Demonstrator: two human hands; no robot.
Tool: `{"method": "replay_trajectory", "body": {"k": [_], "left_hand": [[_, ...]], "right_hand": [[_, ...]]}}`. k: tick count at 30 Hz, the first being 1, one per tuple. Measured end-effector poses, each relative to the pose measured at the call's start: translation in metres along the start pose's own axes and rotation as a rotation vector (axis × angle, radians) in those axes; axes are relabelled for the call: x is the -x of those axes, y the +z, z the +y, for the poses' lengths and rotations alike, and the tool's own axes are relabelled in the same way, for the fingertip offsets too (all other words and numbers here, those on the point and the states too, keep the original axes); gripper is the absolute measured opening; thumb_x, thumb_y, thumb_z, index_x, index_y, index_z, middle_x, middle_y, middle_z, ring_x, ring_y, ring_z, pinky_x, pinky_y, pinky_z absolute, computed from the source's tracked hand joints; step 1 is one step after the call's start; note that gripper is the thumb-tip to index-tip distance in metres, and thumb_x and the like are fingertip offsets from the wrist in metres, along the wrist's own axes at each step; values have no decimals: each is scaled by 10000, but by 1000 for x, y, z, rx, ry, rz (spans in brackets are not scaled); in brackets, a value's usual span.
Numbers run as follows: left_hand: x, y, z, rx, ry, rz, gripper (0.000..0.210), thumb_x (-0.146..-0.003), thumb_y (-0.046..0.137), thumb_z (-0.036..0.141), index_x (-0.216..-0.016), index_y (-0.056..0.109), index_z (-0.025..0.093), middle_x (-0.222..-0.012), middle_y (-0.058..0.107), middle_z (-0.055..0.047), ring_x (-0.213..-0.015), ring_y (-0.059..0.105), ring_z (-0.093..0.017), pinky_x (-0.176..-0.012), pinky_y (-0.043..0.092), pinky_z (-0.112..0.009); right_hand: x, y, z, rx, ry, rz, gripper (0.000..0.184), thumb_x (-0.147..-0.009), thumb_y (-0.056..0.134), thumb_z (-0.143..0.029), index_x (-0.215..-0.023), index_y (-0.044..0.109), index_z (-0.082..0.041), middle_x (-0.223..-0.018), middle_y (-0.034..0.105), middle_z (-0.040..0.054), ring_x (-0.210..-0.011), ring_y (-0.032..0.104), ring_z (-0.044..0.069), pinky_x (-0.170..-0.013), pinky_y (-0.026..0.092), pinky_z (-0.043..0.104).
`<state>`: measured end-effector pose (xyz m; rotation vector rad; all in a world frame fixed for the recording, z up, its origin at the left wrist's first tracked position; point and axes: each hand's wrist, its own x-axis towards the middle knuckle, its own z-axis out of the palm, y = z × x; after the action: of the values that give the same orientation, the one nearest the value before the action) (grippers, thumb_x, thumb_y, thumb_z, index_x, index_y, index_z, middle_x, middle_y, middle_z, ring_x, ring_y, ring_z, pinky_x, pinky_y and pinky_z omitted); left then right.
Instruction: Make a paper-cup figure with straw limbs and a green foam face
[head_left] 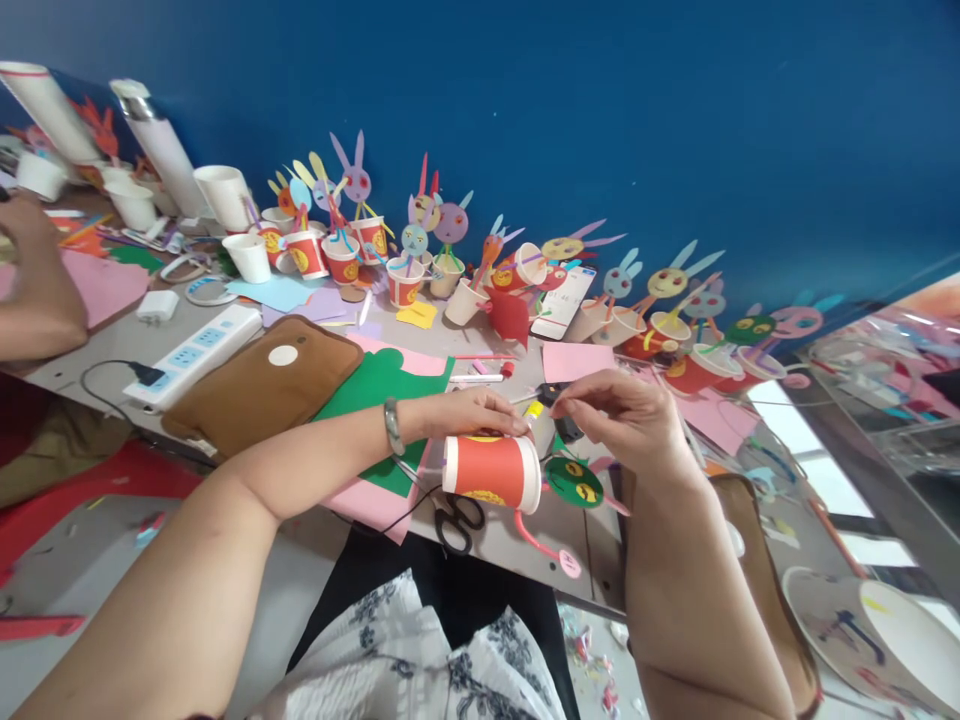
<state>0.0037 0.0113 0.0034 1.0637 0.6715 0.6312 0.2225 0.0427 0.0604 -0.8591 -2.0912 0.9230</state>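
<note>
A red paper cup [491, 472] with a pale rim and yellow print lies on its side near the table edge. My left hand [476, 412] is closed over its upper side and holds it. From the cup's mouth a green paper face [574, 482] with yellow eyes points right. A red bent strip [532, 538] ending in a pink paper disc [570, 563] hangs below the cup. To the right of the cup, my right hand [622, 415] is raised with thumb and fingers pinched; what it holds, if anything, is too small to make out.
Black scissors [459, 522] lie below the cup. Green paper [382, 390], a brown pouch [270, 375] and a power strip [196, 358] are on the left. Several paper-cup rabbits [409, 280] line the blue wall. Another person's arm [37, 270] rests at far left.
</note>
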Motion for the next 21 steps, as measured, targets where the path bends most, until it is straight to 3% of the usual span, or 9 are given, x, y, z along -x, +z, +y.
{"method": "replay_trajectory", "body": {"k": [7,16,21], "left_hand": [[0,-1,-2,-13,16,-60,400,-675,855,480,-857,773,133,-845,721,-55,-697,610,-111,-646,435,-223],[2,1,1,1,21,-37,388,-693,847,446,-897,778,124,-801,716,-56,-687,615,-114,-653,451,-228],[4,3,4,-28,16,-40,367,-715,830,447,-896,782,131,-799,718,-58,-662,603,-108,-626,436,-221]], "right_hand": [[-4,6,13,-145,-17,-60,63,-751,742,-205,-768,687,-231,-740,735,4,-580,649,121,-465,484,219],[-7,9,14,-228,-11,-53,90,-755,788,-259,-755,706,-224,-778,749,34,-639,682,142,-519,548,243],[-9,8,18,-258,-63,-81,109,-766,809,-292,-777,722,-227,-800,767,41,-721,722,167,-629,599,276]]}}
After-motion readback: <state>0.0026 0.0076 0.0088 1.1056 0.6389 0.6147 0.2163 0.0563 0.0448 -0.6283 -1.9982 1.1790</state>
